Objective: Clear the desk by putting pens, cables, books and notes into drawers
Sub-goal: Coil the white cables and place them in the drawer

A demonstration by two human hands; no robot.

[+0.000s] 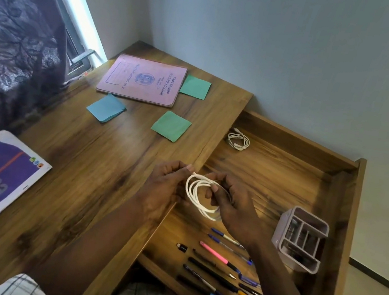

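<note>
Coiling the thin white cable [194, 198] at frame centre: my left hand [165, 186] pinches its top, my right hand [234, 208] grips the loops. I'd even the loops, then lower it into the open wooden drawer [272, 181].

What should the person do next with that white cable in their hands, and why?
Probably lower the coiled white cable into the open drawer, near the other coiled cable. The left hand and right hand hold it looped just above the drawer, where pens already lie.
</note>
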